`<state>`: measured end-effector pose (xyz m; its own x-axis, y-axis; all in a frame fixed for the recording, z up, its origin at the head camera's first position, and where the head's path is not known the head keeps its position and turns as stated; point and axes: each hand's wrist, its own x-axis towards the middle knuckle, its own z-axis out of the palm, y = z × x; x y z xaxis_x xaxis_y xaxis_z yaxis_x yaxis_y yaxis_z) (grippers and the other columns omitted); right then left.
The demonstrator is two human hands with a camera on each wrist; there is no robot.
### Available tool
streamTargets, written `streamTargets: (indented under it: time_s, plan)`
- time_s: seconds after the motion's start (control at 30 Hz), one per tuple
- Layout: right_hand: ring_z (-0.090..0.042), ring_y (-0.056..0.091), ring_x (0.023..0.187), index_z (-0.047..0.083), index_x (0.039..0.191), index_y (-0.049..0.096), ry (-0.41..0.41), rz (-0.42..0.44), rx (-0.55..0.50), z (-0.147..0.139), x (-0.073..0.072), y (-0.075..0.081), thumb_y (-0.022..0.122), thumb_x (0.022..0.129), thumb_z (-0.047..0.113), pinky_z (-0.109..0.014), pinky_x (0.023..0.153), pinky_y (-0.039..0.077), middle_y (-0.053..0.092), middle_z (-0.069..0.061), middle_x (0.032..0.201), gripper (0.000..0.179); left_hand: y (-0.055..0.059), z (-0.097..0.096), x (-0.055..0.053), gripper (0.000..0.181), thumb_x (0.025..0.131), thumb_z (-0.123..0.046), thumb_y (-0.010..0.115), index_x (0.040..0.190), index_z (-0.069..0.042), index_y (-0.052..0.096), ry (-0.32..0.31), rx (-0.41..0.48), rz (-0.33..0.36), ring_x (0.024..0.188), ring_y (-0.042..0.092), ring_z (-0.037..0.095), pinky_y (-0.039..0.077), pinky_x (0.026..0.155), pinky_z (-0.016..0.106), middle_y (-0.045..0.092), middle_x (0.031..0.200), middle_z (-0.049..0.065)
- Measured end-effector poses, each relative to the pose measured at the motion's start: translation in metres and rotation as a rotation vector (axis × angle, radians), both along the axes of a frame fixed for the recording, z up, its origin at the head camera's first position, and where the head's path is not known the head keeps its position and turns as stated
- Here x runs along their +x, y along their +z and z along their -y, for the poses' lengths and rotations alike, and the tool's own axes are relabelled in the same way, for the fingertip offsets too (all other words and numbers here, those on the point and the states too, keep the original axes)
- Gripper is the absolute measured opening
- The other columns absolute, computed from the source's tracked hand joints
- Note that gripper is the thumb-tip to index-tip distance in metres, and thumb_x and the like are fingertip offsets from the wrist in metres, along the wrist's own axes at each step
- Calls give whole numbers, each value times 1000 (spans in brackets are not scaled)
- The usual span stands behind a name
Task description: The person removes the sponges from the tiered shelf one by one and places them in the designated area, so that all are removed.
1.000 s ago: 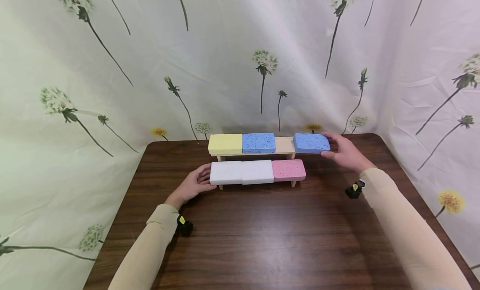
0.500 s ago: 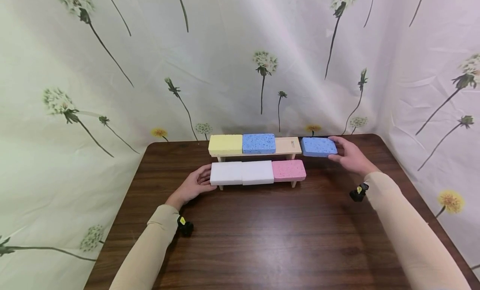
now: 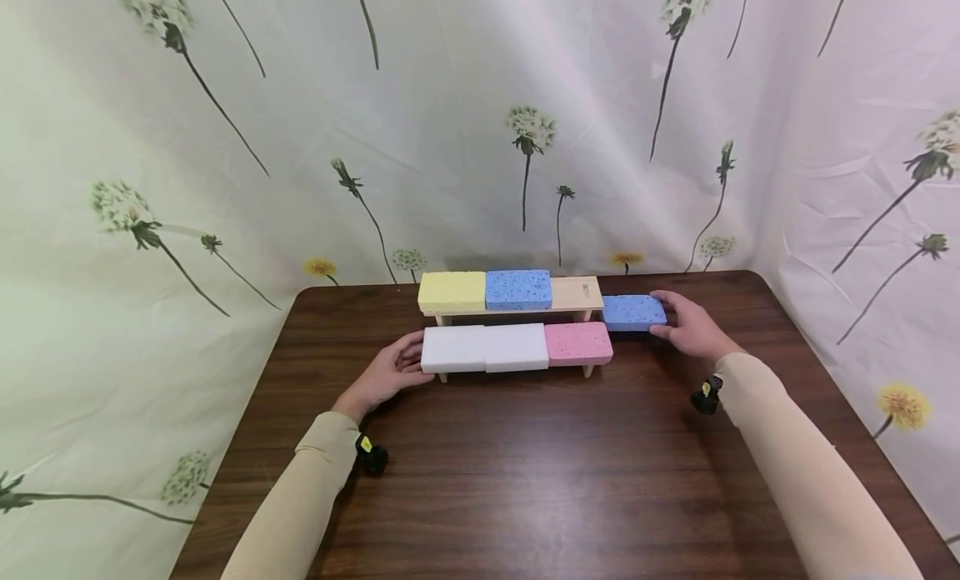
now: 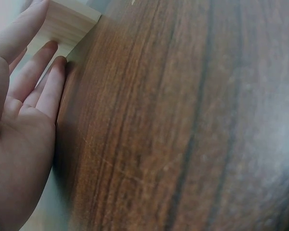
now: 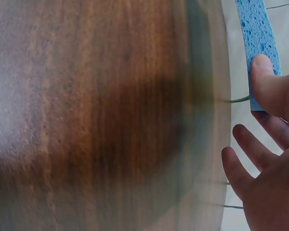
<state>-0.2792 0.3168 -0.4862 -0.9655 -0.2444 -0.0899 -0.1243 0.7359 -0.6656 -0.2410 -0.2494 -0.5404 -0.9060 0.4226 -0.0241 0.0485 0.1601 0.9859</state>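
My right hand (image 3: 693,326) pinches a blue sponge (image 3: 633,312) by its right end, just right of the back wooden stand (image 3: 576,293). In the right wrist view the thumb lies along the edge of that speckled sponge, while other fingers spread below it. My left hand (image 3: 385,375) is at the left end of the front row, beside a white foam block (image 3: 453,348). The left wrist view has its fingers nearly straight, with fingertips close to the wooden leg (image 4: 70,21) of the front stand.
On the back stand sit a yellow sponge (image 3: 452,292) and another blue sponge (image 3: 518,289), with bare wood to their right. A second white block (image 3: 516,347) and a pink sponge (image 3: 579,343) complete the front row. A flower-print curtain (image 3: 450,130) hangs behind the brown table (image 3: 495,480).
The blue sponge in my right hand has moved right, off the end of the back stand, then lower and slightly back left beside it. The left hand stays in place.
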Motion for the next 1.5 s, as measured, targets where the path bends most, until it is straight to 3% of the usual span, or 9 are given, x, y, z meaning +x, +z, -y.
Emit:
streamTargets:
  time_s: [0.33, 0.6, 0.9, 1.5]
  plan:
    - [-52, 44, 140, -10, 155, 36, 0, -35, 85, 7, -2, -10, 68, 102, 7, -67, 118, 32, 43, -38, 152, 64, -1, 1, 0, 83, 91, 8, 77, 161, 2, 32, -1, 0, 8, 141, 51, 38, 53, 105, 28, 47, 156, 30]
    - [-54, 37, 145, -12, 155, 35, 12, -27, 132, 9, -3, -15, 68, 102, 7, -67, 121, 27, 38, -39, 155, 65, -2, 1, 1, 83, 91, 8, 77, 161, 2, 32, -4, -5, 3, 140, 52, 36, 51, 107, 28, 47, 156, 30]
    - [-57, 42, 140, -15, 151, 38, 60, -86, 192, 12, -8, -20, 70, 99, 5, -67, 119, 31, 42, -42, 151, 65, -2, 2, 1, 83, 92, 4, 78, 161, 1, 32, -7, -17, -3, 142, 51, 36, 51, 108, 29, 47, 157, 29]
    - [-56, 36, 144, -16, 155, 31, 52, -35, 208, 16, -12, -21, 67, 100, 4, -67, 121, 27, 36, -42, 156, 69, -3, 3, -1, 83, 91, 4, 79, 161, 0, 33, 2, -20, -7, 139, 53, 34, 51, 106, 27, 49, 155, 28]
